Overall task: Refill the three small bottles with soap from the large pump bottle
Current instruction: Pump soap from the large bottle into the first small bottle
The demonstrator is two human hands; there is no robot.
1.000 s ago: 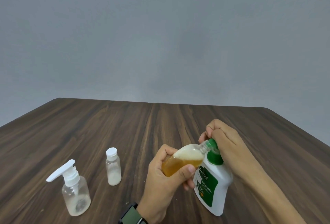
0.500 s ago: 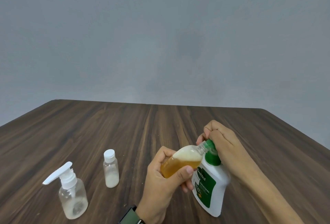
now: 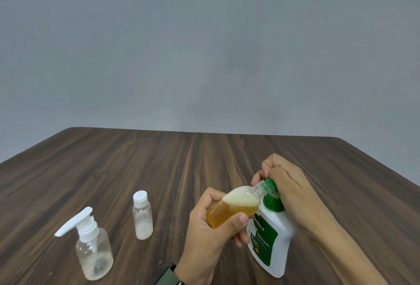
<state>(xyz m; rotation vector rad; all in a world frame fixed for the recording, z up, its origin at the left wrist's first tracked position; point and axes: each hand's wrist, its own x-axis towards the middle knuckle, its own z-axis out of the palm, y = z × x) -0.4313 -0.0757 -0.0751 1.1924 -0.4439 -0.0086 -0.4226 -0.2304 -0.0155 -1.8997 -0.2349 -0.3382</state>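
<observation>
Above table (image 3: 159, 159), left grip (image 3: 211, 232) clasping small bottle (image 3: 231, 207), right grip (image 3: 288, 184) curled on pump bottle (image 3: 272, 239).

Pump head (image 3: 270, 185) hidden under right hand (image 3: 288, 184).

The big pump bottle (image 3: 270, 237) is white with a green label and green pump top, standing tilted on the table. A small clear bottle (image 3: 231, 207) lies nearly sideways against it — open neck at the green spout, amber soap below, pale foam above. Further left stands a small capped bottle (image 3: 142, 215) with a white residue at its base, and a clear pump bottle (image 3: 92, 248), almost empty.
</observation>
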